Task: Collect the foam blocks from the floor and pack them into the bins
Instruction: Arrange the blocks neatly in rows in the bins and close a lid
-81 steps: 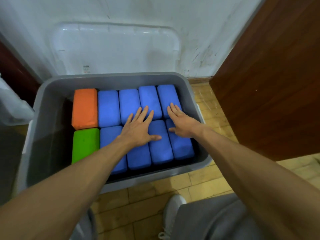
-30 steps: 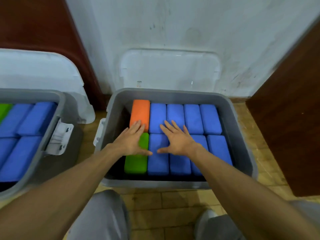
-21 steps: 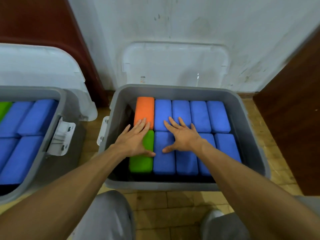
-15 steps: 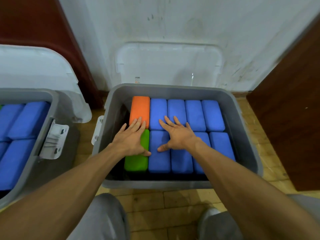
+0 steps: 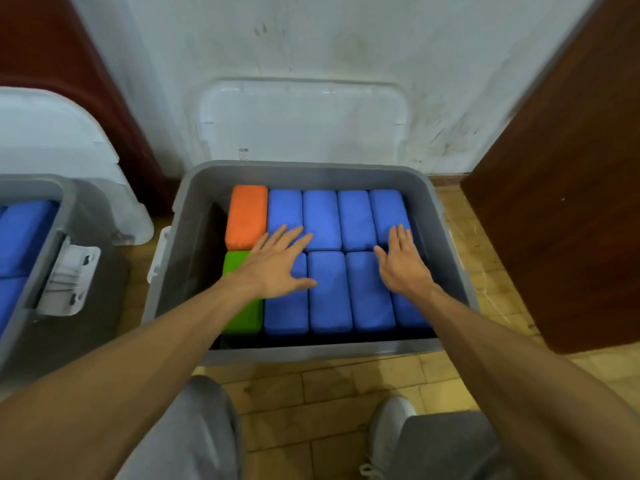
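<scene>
- Pressing left hand [image 5: 277,268] flat on the foam layer in head view, fingers straight and spread over the near-left blue blocks [image 5: 329,292], wrist over the green block [image 5: 242,317].
- Laying right hand [image 5: 403,268] flat on the right-end blue ones, fingers straight, close together; gripping nothing w/ either hand.
- Prob. pushing the layer down level inside the grey bin [image 5: 311,169] so the lid [image 5: 301,119], leaning on the wall behind, can fit.
- Lying flat in two rows of five, long axes running front-to-back, away from the person; orange block [image 5: 246,216] sitting far-left.
- Showing a second bin [image 5: 52,192] at left, also holding blue blocks.
</scene>
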